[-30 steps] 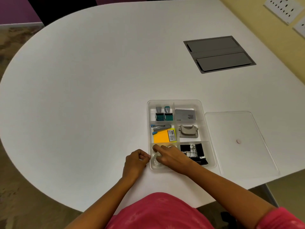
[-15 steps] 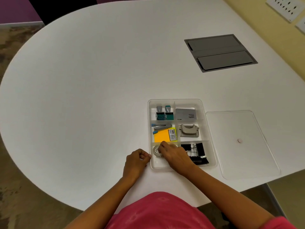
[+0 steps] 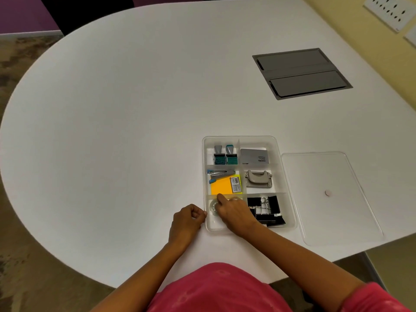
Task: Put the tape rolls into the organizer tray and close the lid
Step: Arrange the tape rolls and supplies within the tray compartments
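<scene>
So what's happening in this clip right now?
A person is packing a clear organizer tray on a white table. The right hand is inside the tray's near-left compartment, on a clear tape roll lying there. The left hand rests loosely curled on the table, just outside the tray's left wall. The other compartments hold stamps, a stapler, sticky notes, a hole punch and binder clips. The lid lies flat to the right, not yet on.

Big white table [image 3: 112, 131] with a rounded end is taking up most of the room, grey hatch panel [image 3: 301, 73] sitting flush in it. Yellow wall [image 3: 351, 21] is carrying white socket plates [image 3: 389, 10]; purple wall [image 3: 20, 14] showing far left, mottled brownish floor [image 3: 13, 64] below.
</scene>
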A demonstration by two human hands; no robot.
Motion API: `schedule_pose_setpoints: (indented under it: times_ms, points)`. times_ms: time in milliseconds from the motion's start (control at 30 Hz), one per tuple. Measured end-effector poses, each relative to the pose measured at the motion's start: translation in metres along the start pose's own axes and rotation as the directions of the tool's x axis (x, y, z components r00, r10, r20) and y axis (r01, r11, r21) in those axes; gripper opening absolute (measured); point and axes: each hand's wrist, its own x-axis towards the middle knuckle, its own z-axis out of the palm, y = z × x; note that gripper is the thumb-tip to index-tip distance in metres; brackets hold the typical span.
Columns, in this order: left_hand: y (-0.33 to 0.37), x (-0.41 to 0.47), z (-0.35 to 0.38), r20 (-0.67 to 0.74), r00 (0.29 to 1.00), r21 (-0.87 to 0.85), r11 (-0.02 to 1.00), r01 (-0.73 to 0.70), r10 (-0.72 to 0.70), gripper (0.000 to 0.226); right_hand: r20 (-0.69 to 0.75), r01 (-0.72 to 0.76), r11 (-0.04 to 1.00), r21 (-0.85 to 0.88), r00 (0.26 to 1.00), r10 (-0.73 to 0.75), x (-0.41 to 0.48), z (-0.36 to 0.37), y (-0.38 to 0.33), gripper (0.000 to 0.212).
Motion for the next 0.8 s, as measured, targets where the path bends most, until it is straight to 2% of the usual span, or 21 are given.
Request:
schedule_pose_setpoints:
  times_ms: [233, 300, 400, 467, 567, 800]
  points:
    - [0.0, -0.001, 0.0, 0.001, 1.0, -0.003, 1.0, 0.006, -0.006, 0.011, 0.014, -0.016, 1.0, -0.011, 1.0, 0.016, 0.005, -0.002, -0.003, 0.018]
    - [0.001, -0.001, 0.0, -0.001, 1.0, -0.009, 1.0, 0.012, -0.012, 0.012, 0.044, -0.054, 0.999, 0.002, 0.998, 0.054, 0.005, -0.006, -0.003, 0.013]
    - [0.0, -0.001, 0.0, -0.004, 1.0, -0.007, 1.0, 0.019, -0.019, 0.015, 0.004, -0.136, 0.99, 0.026, 0.991, 0.136, 0.003, -0.005, -0.004, 0.013]
    - [0.0, -0.002, -0.001, -0.002, 1.0, -0.009, 1.0, 0.023, -0.023, 0.015, 0.008, -0.163, 0.982, 0.093, 0.987, 0.163, 0.005, 0.002, -0.003, 0.02]
    - [0.001, -0.003, 0.0, -0.001, 1.0, -0.008, 1.0, 0.027, -0.027, 0.014, -0.046, -0.177, 0.979, 0.102, 0.982, 0.183, 0.008, 0.008, -0.002, 0.031]
    - [0.003, -0.003, -0.001, -0.007, 1.0, -0.006, 1.0, 0.018, -0.018, 0.013, 0.016, -0.225, 0.965, 0.133, 0.974, 0.225, 0.008, 0.007, 0.001, 0.025]
